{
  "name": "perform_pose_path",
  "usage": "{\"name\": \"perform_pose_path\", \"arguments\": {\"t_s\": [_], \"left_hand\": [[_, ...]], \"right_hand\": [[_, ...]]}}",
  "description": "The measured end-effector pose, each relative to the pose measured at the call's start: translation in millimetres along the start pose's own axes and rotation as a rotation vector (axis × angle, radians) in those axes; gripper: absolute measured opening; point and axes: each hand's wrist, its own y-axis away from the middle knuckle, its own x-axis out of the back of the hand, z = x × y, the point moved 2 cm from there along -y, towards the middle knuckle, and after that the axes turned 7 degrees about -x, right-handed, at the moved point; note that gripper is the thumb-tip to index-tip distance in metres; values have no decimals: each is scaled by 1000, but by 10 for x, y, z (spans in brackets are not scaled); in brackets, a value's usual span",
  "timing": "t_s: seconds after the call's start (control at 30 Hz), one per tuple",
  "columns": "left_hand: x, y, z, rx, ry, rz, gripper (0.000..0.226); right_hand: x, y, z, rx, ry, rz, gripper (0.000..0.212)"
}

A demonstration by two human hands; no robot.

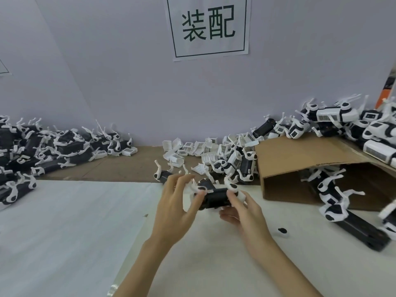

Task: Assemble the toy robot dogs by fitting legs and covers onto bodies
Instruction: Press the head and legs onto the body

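Both hands are meeting on one black body (215, 199), lifted just above the tabletop (64, 232). The left hand (174, 207) is pinching the body's left end, thumb curled against it, the other fingers fanned upward. The right hand (244, 213) is gripping the right end, fingers wrapped underneath and the thumb pressing on top beside a white leg (233, 187) that is already fitted there. Another white leg is sticking up at the body's left end, though motion blur is smearing it.

Just behind the grip, a second black body with white legs (162, 175) is lying on the tabletop. Further back, loose white covers (192, 148) are heaping against the wall (128, 82), mixed with a few part-built dogs.

To the right of the grip, a cardboard box (300, 163) is lying on its side, open toward us, with black-and-white dogs spilling out of it (334, 202). More finished dogs (334, 118) are piling on top of the box and behind it. Near the right hand, a small black-and-white piece (282, 231) is sitting alone on the tabletop.

Far left of the grip, a big heap of black bodies with legs (42, 146) is stretching along the wall. Above it all, a paper sign (207, 26) with two large characters is hanging on the wall.
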Motion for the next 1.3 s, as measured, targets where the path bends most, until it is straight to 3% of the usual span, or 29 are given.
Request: {"name": "perform_pose_path", "arguments": {"t_s": [0.1,0.27,0.4,0.6,0.67,0.8,0.93,1.07,1.3], "left_hand": [[-78,42,84,-8,176,-102,70],[-120,6,178,92,471,-80,73],[-109,-12,162,4,478,-177,63],[-229,62,237,355,834,-112,63],[-278,73,252,389,818,-102,64],[-299,75,276,279,693,12,57],[-211,29,288,233,692,110,59],[-268,56,311,315,754,-22,74],[-319,87,389,421,902,-104,58]], "right_hand": [[62,2,-57,1,-1,17,54],[110,29,-148,71,83,24,64],[132,15,-184,-15,-61,38,47],[174,-8,-217,97,-101,70,23],[172,-6,-233,89,-142,13,25],[154,29,-248,-41,-339,-146,30],[175,19,-237,-63,-297,-193,46],[164,24,-260,-60,-417,-178,40],[179,50,-269,-80,-367,-199,48]]}}
